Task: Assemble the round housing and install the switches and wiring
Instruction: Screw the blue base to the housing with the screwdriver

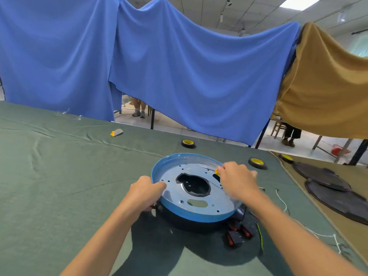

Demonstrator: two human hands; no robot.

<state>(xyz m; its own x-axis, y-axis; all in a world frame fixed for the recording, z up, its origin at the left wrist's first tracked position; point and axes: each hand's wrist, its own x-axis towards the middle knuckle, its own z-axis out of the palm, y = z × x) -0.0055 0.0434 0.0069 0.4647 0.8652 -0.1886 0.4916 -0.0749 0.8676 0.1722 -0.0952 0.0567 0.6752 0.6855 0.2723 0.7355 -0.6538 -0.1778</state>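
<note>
The round housing point(180, 213), a blue-rimmed dish with a silvery perforated floor and a dark central cut-out, lies on the green cloth on top of a black base. My left hand point(146, 191) grips its near-left rim. My right hand point(237, 181) hovers over the right side of the dish, fingers curled round a small yellow tool point(217, 171) whose tip shows at the knuckles. Several black switches with red rockers point(238, 235) lie by the housing's near-right edge, with a green-yellow wire point(259, 234) and a white cord point(282, 202) beside them.
Two yellow-cored tape rolls point(188, 143) point(257, 163) lie beyond the housing, a third point(286, 158) at the cloth's right edge. A yellow-grey scraper point(116, 132) lies far left. Dark round plates point(338, 198) are stacked on the right. Blue and tan curtains hang behind; people's legs show beneath.
</note>
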